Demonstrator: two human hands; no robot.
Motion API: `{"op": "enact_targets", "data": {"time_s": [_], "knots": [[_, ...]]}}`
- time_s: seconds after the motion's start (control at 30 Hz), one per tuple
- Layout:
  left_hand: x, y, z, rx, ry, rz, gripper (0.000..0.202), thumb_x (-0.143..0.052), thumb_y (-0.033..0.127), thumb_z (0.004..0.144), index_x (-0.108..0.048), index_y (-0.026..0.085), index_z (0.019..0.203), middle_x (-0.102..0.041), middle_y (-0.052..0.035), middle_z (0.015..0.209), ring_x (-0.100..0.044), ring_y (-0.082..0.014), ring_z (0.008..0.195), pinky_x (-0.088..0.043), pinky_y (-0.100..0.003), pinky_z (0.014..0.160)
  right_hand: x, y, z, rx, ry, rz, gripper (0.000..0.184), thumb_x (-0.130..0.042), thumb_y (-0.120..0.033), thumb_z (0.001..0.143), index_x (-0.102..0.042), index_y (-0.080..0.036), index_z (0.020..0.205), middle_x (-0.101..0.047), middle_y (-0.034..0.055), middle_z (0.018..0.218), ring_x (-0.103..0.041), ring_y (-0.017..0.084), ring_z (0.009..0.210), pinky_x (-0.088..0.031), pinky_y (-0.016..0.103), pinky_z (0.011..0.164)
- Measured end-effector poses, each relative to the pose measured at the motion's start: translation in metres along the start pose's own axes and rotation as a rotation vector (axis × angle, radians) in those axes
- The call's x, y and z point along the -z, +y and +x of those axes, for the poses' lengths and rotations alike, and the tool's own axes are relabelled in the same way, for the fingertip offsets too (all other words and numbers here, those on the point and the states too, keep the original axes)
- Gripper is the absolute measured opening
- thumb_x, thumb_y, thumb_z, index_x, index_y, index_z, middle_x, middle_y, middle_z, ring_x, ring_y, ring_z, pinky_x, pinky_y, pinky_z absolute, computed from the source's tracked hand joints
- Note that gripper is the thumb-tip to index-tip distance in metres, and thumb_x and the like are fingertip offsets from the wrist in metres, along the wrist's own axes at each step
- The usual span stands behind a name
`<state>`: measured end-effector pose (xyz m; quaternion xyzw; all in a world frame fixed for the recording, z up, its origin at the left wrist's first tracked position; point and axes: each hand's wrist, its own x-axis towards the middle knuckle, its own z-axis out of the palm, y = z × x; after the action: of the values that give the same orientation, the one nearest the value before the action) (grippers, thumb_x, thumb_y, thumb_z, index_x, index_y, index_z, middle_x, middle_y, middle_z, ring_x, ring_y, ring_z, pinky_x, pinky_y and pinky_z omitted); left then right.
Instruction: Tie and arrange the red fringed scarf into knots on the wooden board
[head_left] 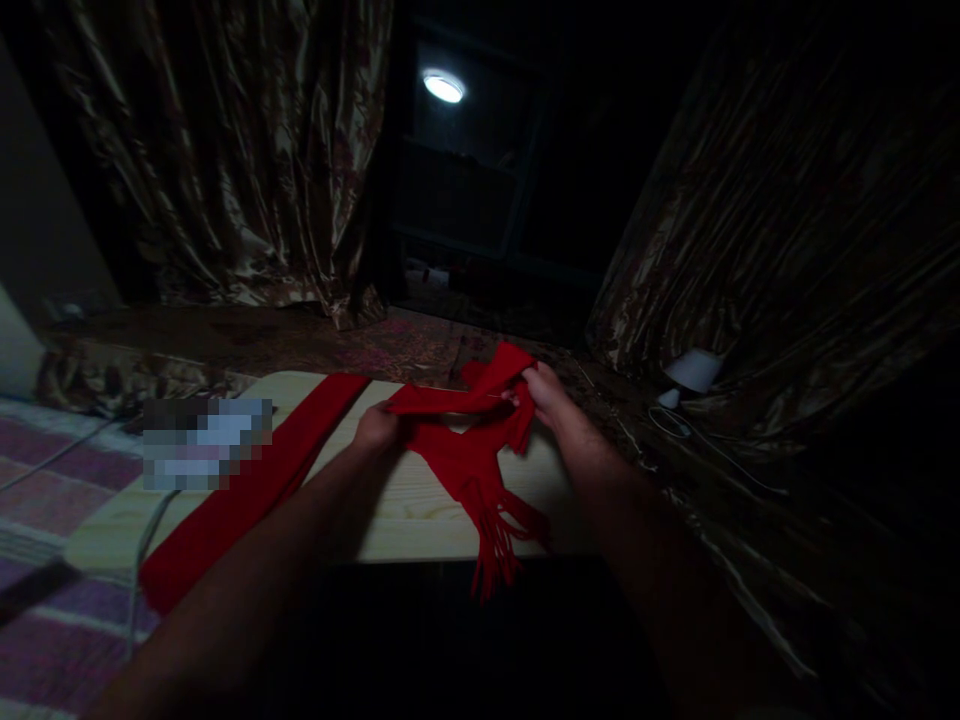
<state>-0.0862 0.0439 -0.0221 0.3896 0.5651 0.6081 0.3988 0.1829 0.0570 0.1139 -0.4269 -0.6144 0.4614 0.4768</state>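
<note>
A long red scarf (247,490) lies across a small light wooden table (405,510). One end runs off the table's near left edge. The other end, with a fringe (499,545), hangs over the near edge in the middle. My left hand (377,428) is closed on a fold of the scarf at the table's centre. My right hand (546,393) is closed on the bunched part of the scarf, lifted a little above the far right of the table. A stretch of scarf is held taut between both hands.
Shiny patterned curtains (225,170) hang behind and to the right. A dark window (480,190) reflects a ceiling lamp. A white lamp-like object (694,370) with a cable lies at the right. A striped cloth (52,500) covers the left. A blurred object (206,440) sits on the table's left corner.
</note>
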Motion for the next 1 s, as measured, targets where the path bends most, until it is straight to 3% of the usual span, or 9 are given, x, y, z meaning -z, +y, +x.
{"op": "enact_targets", "data": {"time_s": [0.13,0.23,0.33,0.4,0.5,0.6,0.7,0.87,1.0], "knots": [[0.009,0.002,0.001,-0.214,0.023,0.428,0.048,-0.079,0.029,0.068,-0.071,0.021,0.115,-0.073,-0.0143,0.099,-0.069,-0.0303,0.089,-0.051,-0.031,0.075,0.003,0.008,0.002,0.002,-0.09,-0.101,0.018,-0.06,-0.026,0.08,-0.064,-0.017,0.095,-0.056,-0.0059,0.052,-0.044,0.006,0.035,-0.028,0.015,0.031],[0.012,0.013,-0.008,-0.462,-0.077,0.802,0.067,-0.078,0.028,0.068,-0.064,0.029,0.132,-0.064,-0.0171,0.125,-0.064,-0.0349,0.106,-0.049,-0.035,0.085,0.005,0.003,0.002,-0.023,-0.107,-0.043,0.051,-0.055,-0.019,0.08,-0.057,-0.023,0.13,-0.058,-0.0077,0.053,-0.048,0.008,0.036,-0.033,0.015,0.034],[0.011,0.018,-0.012,-0.588,-0.222,0.968,0.063,-0.078,0.029,0.068,-0.066,0.032,0.13,-0.056,-0.0166,0.137,-0.057,-0.037,0.118,-0.047,-0.038,0.093,0.003,-0.006,0.004,-0.063,-0.152,-0.007,0.068,-0.052,-0.012,0.077,-0.047,-0.027,0.143,-0.065,-0.0052,0.062,-0.056,0.01,0.044,-0.041,0.016,0.04],[0.009,0.017,-0.009,-0.571,-0.261,0.971,0.051,-0.074,0.03,0.073,-0.071,0.029,0.123,-0.064,-0.0173,0.125,-0.06,-0.0366,0.113,-0.047,-0.04,0.093,0.001,-0.009,0.009,-0.086,-0.19,-0.012,0.067,-0.052,-0.009,0.074,-0.052,-0.026,0.139,-0.069,-0.0026,0.071,-0.059,0.01,0.048,-0.044,0.017,0.042],[0.008,0.011,0.004,-0.429,-0.143,0.811,0.045,-0.066,0.027,0.078,-0.072,0.024,0.123,-0.073,-0.0157,0.1,-0.068,-0.0335,0.097,-0.049,-0.039,0.09,0.001,-0.004,0.025,-0.055,-0.159,-0.019,0.054,-0.051,-0.005,0.066,-0.064,-0.023,0.116,-0.071,-0.0009,0.083,-0.06,0.01,0.054,-0.046,0.018,0.046],[0.012,0.002,0.016,-0.36,-0.065,0.641,0.052,-0.062,0.022,0.079,-0.067,0.021,0.131,-0.075,-0.013,0.107,-0.069,-0.0307,0.1,-0.049,-0.035,0.093,0.007,0.01,0.045,0.016,-0.041,-0.035,0.034,-0.049,-0.004,0.059,-0.063,-0.019,0.087,-0.068,-0.0032,0.077,-0.06,0.01,0.06,-0.049,0.019,0.053],[0.019,-0.003,0.016,-0.35,-0.121,0.736,0.052,-0.065,0.018,0.075,-0.071,0.023,0.127,-0.074,-0.0111,0.113,-0.068,-0.0304,0.102,-0.048,-0.033,0.094,0.018,0.027,0.062,-0.012,0.008,-0.183,0.026,-0.048,-0.004,0.054,-0.06,-0.018,0.073,-0.06,-0.0053,0.061,-0.055,0.01,0.055,-0.043,0.017,0.051],[0.019,0.008,0.003,-0.495,-0.184,1.089,0.06,-0.071,0.029,0.075,-0.063,0.03,0.135,-0.066,-0.0165,0.12,-0.065,-0.0334,0.1,-0.049,-0.037,0.086,0.033,0.044,0.077,-0.181,-0.171,-0.344,0.022,-0.054,-0.004,0.051,-0.061,-0.018,0.066,-0.058,-0.0045,0.053,-0.052,0.011,0.049,-0.042,0.02,0.048],[0.006,0.022,0.006,-0.496,-0.262,1.142,0.048,-0.074,0.033,0.073,-0.072,0.03,0.121,-0.065,-0.0162,0.117,-0.062,-0.037,0.106,-0.048,-0.042,0.089,0.036,0.043,0.09,-0.246,-0.322,-0.387,0.019,-0.06,-0.006,0.055,-0.062,-0.019,0.069,-0.056,-0.005,0.051,-0.05,0.011,0.044,-0.039,0.02,0.045]]}}
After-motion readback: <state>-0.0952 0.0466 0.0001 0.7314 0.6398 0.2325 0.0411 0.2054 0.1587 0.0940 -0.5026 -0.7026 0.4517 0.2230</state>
